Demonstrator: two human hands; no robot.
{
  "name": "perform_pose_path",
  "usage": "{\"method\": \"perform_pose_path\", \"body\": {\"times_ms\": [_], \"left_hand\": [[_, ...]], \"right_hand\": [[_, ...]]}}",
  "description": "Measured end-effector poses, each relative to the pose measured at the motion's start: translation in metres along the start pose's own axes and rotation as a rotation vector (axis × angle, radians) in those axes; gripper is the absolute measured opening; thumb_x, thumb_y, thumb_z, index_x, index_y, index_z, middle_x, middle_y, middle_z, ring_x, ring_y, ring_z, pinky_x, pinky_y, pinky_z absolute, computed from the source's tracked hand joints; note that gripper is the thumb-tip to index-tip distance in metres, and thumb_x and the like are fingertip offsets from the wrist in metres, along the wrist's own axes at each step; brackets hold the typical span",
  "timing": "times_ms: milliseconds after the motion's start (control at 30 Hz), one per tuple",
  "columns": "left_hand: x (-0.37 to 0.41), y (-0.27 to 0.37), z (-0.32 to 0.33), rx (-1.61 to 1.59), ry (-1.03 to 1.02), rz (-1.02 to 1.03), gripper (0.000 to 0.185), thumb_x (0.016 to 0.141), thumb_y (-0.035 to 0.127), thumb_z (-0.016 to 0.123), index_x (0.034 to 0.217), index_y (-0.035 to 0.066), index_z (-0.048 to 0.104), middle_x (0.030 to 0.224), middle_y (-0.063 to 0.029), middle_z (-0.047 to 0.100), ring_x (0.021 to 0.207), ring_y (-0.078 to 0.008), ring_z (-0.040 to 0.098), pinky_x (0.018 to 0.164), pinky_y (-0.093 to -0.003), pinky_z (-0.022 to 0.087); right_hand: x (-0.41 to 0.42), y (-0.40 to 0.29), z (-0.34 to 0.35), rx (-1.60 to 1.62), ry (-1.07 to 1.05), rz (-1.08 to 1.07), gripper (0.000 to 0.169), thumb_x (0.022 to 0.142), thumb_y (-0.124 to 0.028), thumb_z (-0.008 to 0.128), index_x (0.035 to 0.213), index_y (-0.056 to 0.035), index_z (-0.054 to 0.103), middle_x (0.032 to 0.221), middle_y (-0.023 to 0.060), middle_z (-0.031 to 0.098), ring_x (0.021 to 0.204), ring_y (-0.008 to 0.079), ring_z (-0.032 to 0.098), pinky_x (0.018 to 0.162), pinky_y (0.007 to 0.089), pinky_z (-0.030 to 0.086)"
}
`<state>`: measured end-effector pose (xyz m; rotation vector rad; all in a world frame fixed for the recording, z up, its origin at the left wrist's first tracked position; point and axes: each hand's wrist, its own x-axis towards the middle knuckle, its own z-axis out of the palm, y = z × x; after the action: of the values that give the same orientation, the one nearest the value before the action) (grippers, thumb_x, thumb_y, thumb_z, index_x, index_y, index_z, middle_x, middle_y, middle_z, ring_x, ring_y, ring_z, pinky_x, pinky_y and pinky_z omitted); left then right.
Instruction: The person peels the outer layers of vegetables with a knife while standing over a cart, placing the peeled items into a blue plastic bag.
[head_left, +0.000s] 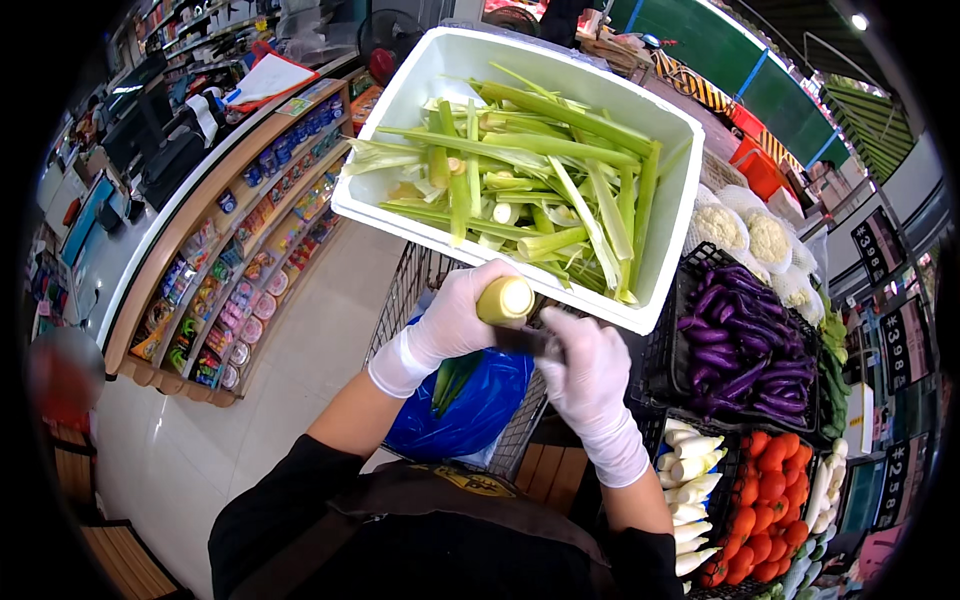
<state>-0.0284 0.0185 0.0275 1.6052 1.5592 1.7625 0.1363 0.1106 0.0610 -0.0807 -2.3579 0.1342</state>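
Note:
My left hand (461, 313), in a thin white glove, is closed around a thick pale green vegetable stem (504, 300) whose round cut end faces up. My gloved right hand (589, 367) grips a small knife (525, 341) with a dark, blurred blade. The blade lies against or just below the near side of the stem; I cannot tell if it is cutting in. Just beyond both hands is a white foam box (679, 247) heaped with green stalk and husk trimmings (525, 169). Beneath my forearms, a blue plastic bag (469, 412) holds some dark green leaves (455, 379).
The bag sits in a wire cart (401, 281). On the right are crates of purple eggplants (739, 341), white radishes (694, 469) and tomatoes (769, 480), with net-wrapped cauliflowers (750, 229) behind. A curved snack shelf (247, 240) under a counter stands left. Another person (64, 375) is at far left.

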Motion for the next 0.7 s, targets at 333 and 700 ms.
{"method": "perform_pose_path", "body": {"times_ms": [333, 700], "left_hand": [[-0.006, 0.010, 0.012, -0.482, 0.060, -0.270, 0.034, 0.070, 0.000, 0.066, 0.102, 0.002, 0.056, 0.087, -0.0005, 0.059, 0.081, -0.0071, 0.051, 0.074, -0.0231, 0.044], [0.060, -0.027, -0.002, -0.241, 0.135, -0.196, 0.032, 0.068, 0.005, 0.063, 0.099, 0.001, 0.059, 0.082, 0.0004, 0.059, 0.077, -0.0098, 0.054, 0.071, -0.0250, 0.045]], "right_hand": [[0.022, 0.006, -0.003, -0.465, -0.110, -0.234, 0.021, 0.075, -0.017, 0.056, 0.094, -0.0081, 0.053, 0.062, -0.0007, 0.043, 0.049, 0.0149, 0.048, 0.048, 0.0298, 0.036], [0.079, 0.085, 0.035, -0.350, -0.088, -0.288, 0.014, 0.081, -0.019, 0.059, 0.077, -0.0131, 0.046, 0.057, 0.0012, 0.050, 0.048, 0.0205, 0.054, 0.047, 0.0325, 0.040]]}}
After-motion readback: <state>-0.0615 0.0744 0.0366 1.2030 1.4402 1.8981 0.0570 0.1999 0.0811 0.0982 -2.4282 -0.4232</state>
